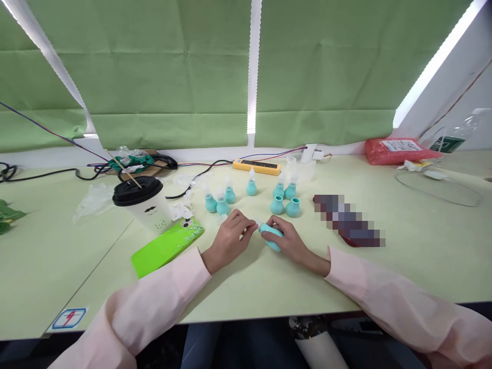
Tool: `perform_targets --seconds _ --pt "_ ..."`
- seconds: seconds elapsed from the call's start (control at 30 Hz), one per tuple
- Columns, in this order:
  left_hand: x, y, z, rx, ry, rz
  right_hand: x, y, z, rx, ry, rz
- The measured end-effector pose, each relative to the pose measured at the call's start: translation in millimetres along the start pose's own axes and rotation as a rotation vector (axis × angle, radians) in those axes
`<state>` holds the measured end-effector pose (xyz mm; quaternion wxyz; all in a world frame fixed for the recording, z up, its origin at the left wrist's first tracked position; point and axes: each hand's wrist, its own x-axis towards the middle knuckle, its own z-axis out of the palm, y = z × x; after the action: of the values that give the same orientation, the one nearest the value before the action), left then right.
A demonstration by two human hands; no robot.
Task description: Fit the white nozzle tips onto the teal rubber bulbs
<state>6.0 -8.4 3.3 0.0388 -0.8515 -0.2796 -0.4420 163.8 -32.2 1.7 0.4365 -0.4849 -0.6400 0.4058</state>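
In the middle of the table, my right hand [286, 236] is wrapped round a teal rubber bulb [272, 238] lying on its side, its neck towards the left. My left hand [232, 238] pinches a small clear nozzle tip [257, 223] close to the bulb's neck; whether the two touch I cannot tell. Behind my hands stand several teal bulbs with clear pointed tips, among them one at the centre [251, 187] and one on the left [210, 203]. Nearer my right hand are two bulbs with open necks, a left one [277, 206] and a right one [293, 207].
Left of my hands are a green phone [165, 248] and a white paper cup [148, 214] with a black lid. A yellow power strip [257, 166] and cables run along the back. On the right lie a blurred-out dark red item [348, 223] and a red package [400, 150].
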Motion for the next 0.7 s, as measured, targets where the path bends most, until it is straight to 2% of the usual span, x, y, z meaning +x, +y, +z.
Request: perform_targets --seconds 0.07,0.13,0.17,0.23,0.33,0.43,0.6,0.7 --pt "2 1 -2.2 -0.16 0.044 -0.207 3 2 -2 0.096 -0.001 0.082" --pt "4 0 -4.2 -0.244 0.056 -0.333 8 5 -6 0.189 0.01 0.173" --pt "5 -2 -4.7 -0.243 0.048 -0.331 10 6 -8 0.214 0.022 0.197" --pt "4 -8 -4.2 -0.161 -0.012 -0.219 13 7 -11 0.22 0.041 0.167" --pt "1 -17 0.0 0.033 -0.211 -0.048 11 5 -11 0.221 0.005 0.053" --pt "-4 -22 4.9 0.14 -0.354 -0.048 7 4 -9 0.231 -0.063 0.033" --pt "-5 -25 7.2 0.097 -0.35 -0.048 6 9 -7 0.026 -0.082 -0.003" --pt "-4 -19 2.7 0.009 -0.214 -0.038 5 9 -6 -0.196 -0.003 -0.14"
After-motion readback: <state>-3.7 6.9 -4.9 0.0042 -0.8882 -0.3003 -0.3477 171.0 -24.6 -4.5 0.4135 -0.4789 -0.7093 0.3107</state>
